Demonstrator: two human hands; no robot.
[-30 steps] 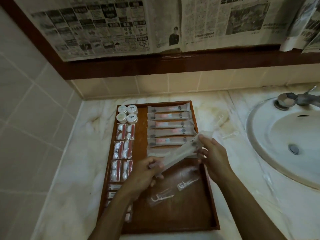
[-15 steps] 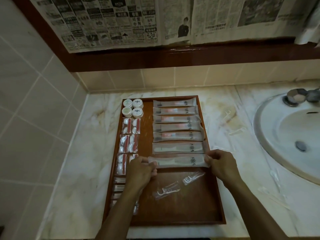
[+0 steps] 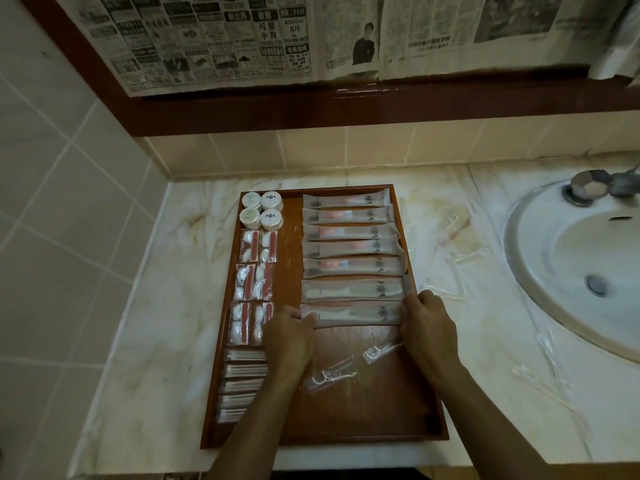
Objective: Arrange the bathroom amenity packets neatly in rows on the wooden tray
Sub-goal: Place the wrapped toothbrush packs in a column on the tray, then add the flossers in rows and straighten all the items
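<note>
Packet [image 3: 353, 314] lies flat across the right side of the tray [image 3: 398, 424], the last one in the column of long packets [image 3: 349, 247], just below the sixth and basically touching it. The left hand [image 3: 289, 336] pinches its left end and the right hand [image 3: 427, 327] pinches its right end, so both are clamped on the same packet, one at each end, with the packet stretched straight between them. Compared with half a second ago it sits a bit closer to the row above; a second ago it was still tilted up in the air over the tray, so it has come down and squared up. Two clear floss pick packets [image 3: 349, 367] lie loose on the bare wood just nearer than the hands. Left side of the tray has four round tubs [image 3: 262, 210], red and white sachets [image 3: 255, 271] in pairs, and a stack of thin packs [image 3: 242, 386], partly hidden by the left arm. Tray sits on the marble tabletop [image 3: 156, 306], sink [image 3: 581, 268] off to the right, a few more floss picks [image 3: 460, 258] scattered between them.
</note>
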